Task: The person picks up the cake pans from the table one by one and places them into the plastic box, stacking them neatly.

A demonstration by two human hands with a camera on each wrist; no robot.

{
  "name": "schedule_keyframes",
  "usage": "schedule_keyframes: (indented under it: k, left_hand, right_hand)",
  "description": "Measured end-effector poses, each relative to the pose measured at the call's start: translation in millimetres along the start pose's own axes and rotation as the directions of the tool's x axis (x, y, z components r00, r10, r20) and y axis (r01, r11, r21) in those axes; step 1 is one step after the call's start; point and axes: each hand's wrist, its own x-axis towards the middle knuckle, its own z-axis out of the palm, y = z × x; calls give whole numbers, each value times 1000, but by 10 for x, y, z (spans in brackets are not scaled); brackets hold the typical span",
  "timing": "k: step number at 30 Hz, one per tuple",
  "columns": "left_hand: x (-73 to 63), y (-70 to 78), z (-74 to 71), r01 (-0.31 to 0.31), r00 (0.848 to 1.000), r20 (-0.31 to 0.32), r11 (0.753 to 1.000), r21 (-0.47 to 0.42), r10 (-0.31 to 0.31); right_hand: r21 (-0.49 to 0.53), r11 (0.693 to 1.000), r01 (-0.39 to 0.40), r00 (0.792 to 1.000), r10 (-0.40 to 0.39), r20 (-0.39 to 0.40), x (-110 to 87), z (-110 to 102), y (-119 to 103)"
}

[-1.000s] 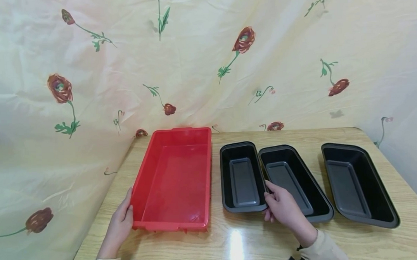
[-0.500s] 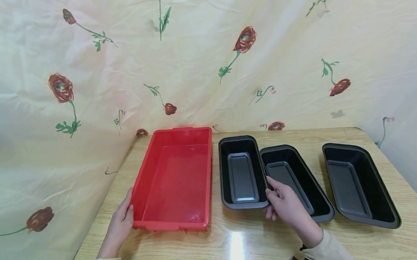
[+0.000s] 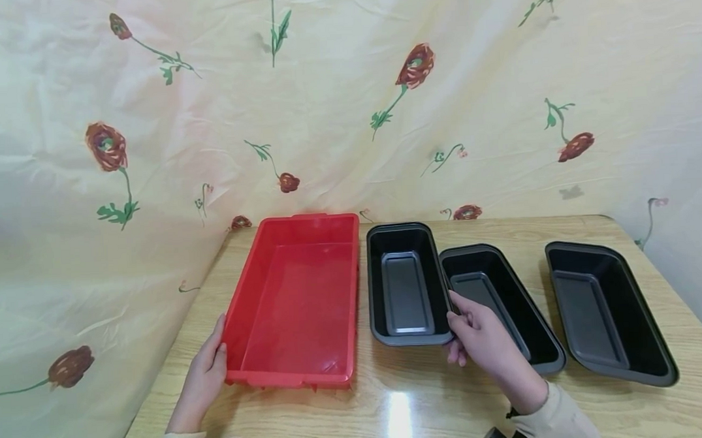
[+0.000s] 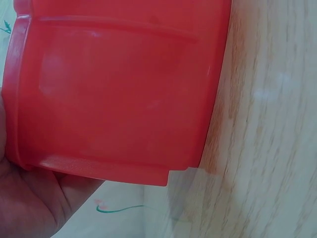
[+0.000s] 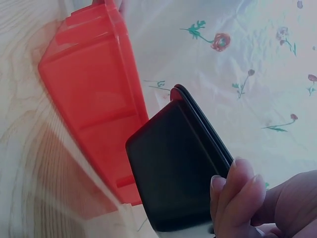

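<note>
My left hand [image 3: 201, 372] grips the near left corner of a big red plastic tray [image 3: 298, 306], thumb over its rim. The left wrist view shows the tray's outer end wall [image 4: 114, 99] above the wood surface. My right hand [image 3: 488, 340] pinches the right rim of a black loaf pan [image 3: 407, 292], just right of the tray. From the right wrist, the pan's dark side [image 5: 171, 163] hangs off the table, with fingers [image 5: 240, 198] under its rim. A second black loaf pan [image 3: 483, 291] lies beside it, partly hidden by my right hand.
A third black loaf pan [image 3: 591, 319] stands farther right on the wooden table [image 3: 360, 421]. Flower-printed cloth [image 3: 322, 102] hangs behind the table and along its left side.
My right hand has raised the held loaf pan and shifted it slightly away from me. The left hand and red tray have stayed in place; the view has shifted slightly.
</note>
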Motion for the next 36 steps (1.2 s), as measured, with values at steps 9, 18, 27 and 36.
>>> schedule_keyframes:
  k: [9,18,27,36]
  left_hand:
    - [2,0,12,0,1000,-15,1000,-6,0]
    - [6,11,6,34,999,9,999,-16,-33]
    - [7,0,4,29,1000,2,999,-26,-29]
    - [1,-8,19,37,999,-2,999,-32,-37]
  right_hand:
    - [38,999,6,1000,-6,13,2,-16,-61]
    - [29,999,38,999,-38,18,8,-6,-122]
    - [29,998,63,998,-64,25,26,28,-158]
    - [50,995,88,995,-90,50,43,72,-212]
